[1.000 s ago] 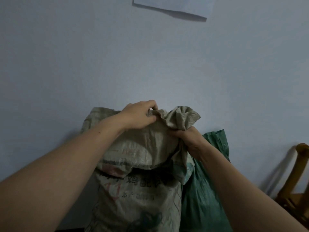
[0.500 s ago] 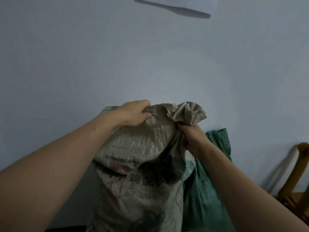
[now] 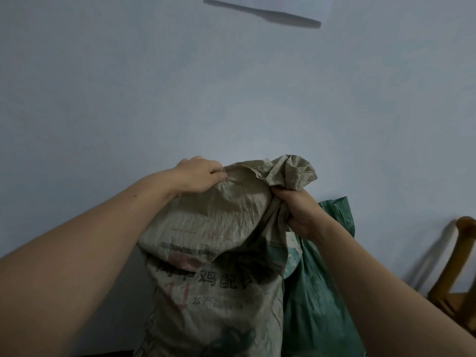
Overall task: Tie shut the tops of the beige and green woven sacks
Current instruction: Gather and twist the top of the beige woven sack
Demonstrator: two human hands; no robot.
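Observation:
A beige woven sack (image 3: 219,284) with dark printed characters stands upright against the wall. My left hand (image 3: 199,175) grips its folded top edge on the left side. My right hand (image 3: 296,210) clutches the gathered neck of the same sack on the right, and a crumpled tuft of fabric (image 3: 292,171) sticks up above my fist. A green woven sack (image 3: 311,300) stands right behind and to the right of the beige one, partly hidden by my right forearm; its top hangs loose.
A pale wall (image 3: 231,86) fills the background, with a white sheet of paper (image 3: 270,6) fixed near the upper edge. A wooden chair (image 3: 456,274) leans at the far right.
My left hand has slid leftward along the beige sack's top edge, spreading the folded flap wider. My right hand keeps its grip on the gathered neck and has shifted slightly right.

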